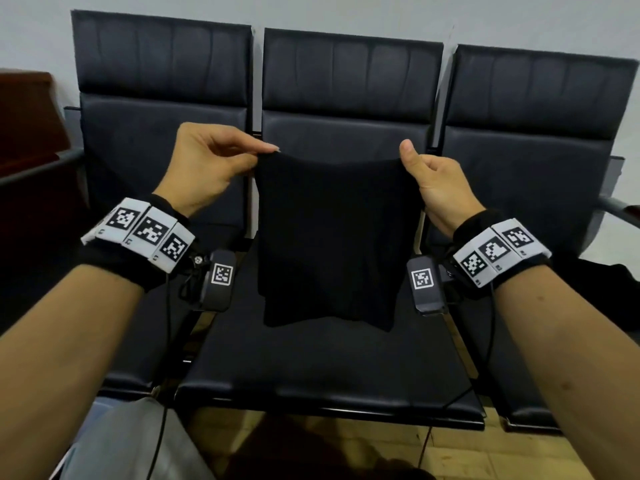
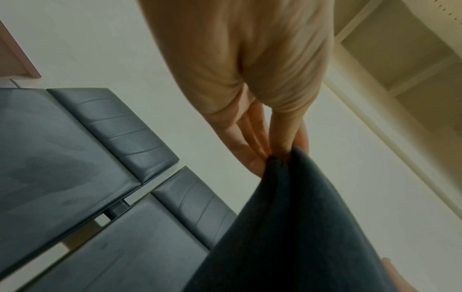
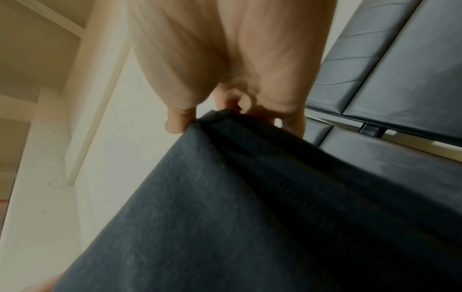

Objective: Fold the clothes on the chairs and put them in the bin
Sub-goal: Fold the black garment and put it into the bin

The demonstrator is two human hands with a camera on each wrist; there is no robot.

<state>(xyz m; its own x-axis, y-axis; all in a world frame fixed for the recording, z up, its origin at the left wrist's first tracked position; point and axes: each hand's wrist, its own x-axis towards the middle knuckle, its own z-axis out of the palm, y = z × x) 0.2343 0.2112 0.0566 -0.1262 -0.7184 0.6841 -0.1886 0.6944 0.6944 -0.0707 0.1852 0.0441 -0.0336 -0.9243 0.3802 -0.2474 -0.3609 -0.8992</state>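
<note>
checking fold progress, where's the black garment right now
In the head view, the black garment hangs mid-frame between left hand and right hand, above the middle chair.

Open air above the middle seat (image 1: 329,368), under the hanging black cloth (image 1: 329,237). Blocked behind by three backrests (image 1: 349,84); narrow gaps between seats; armrests (image 1: 620,209) closing both outer ends.

The garment (image 1: 329,237) hangs between the left hand (image 1: 207,168) and the right hand (image 1: 433,181), each pinching a top corner. Beyond and below both hands stands the middle chair (image 1: 349,84), with another chair (image 1: 162,74) beyond the left hand and a third chair (image 1: 540,98) beyond the right hand.
</note>
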